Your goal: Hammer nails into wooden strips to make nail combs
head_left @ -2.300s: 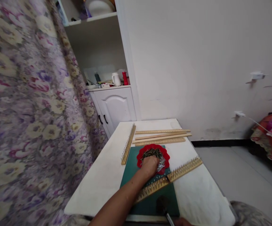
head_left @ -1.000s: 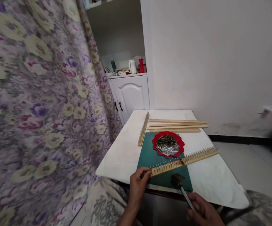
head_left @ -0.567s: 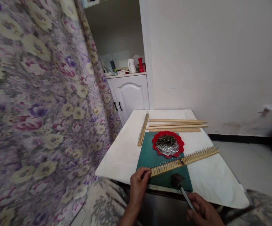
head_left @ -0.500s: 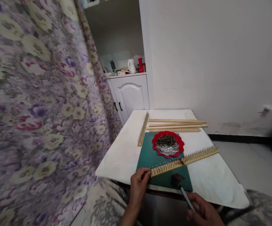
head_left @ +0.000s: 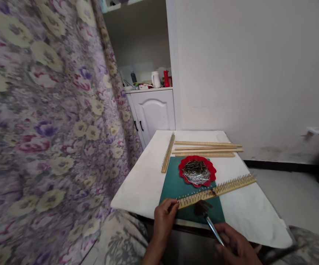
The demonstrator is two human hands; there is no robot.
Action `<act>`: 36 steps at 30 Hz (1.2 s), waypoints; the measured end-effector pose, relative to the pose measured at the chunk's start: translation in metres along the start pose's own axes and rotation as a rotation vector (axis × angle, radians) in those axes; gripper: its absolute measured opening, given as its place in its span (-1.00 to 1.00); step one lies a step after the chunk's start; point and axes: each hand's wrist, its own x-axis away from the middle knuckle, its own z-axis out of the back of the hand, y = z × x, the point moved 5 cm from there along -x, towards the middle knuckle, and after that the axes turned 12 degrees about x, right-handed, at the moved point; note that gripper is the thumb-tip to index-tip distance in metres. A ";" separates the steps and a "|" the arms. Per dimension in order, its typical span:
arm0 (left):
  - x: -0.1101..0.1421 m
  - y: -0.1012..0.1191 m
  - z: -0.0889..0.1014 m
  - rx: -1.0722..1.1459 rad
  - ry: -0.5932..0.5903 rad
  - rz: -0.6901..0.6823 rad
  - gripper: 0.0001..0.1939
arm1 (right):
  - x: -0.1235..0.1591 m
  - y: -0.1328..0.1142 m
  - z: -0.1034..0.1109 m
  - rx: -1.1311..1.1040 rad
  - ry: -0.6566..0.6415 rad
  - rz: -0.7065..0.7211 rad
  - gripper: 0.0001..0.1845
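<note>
A wooden strip studded with upright nails (head_left: 230, 187) lies at a slant across the front of the table. My left hand (head_left: 165, 217) pinches its near left end; whether a loose nail is also between the fingertips I cannot tell. My right hand (head_left: 237, 243) is closed round the metal handle of a hammer (head_left: 213, 228). The dark, slightly blurred hammer head is just in front of the strip, over the green mat (head_left: 167, 184). Behind the strip, a red scalloped dish (head_left: 181, 170) holds many loose nails (head_left: 196, 172), some dark and some silvery.
Another nail-studded strip (head_left: 167, 154) lies at the back left of the white table (head_left: 140, 184). Several plain wooden strips (head_left: 206, 149) lie side by side at the back. A floral curtain (head_left: 51, 129) hangs on the left, and a white cabinet (head_left: 156, 110) stands beyond the table.
The hammer head has shifted slightly left and up, closer to the strip, with my right hand moving a little left. My left hand stays at the strip's end.
</note>
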 end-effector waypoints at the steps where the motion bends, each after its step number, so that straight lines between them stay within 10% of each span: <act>1: 0.000 0.000 0.000 -0.003 0.005 0.000 -0.79 | -0.003 -0.009 -0.003 0.028 -0.009 0.027 -0.61; 9: 0.001 -0.003 -0.001 0.009 -0.015 0.001 -0.81 | -0.028 -0.056 -0.034 0.169 -0.131 0.096 -0.84; 26: 0.002 -0.008 -0.003 0.033 -0.027 -0.008 -0.82 | -0.032 -0.052 -0.038 0.244 -0.107 0.097 -0.85; 36: 0.006 -0.007 0.006 0.060 0.006 -0.028 -0.87 | -0.003 0.006 0.001 -0.060 0.010 -0.012 -0.63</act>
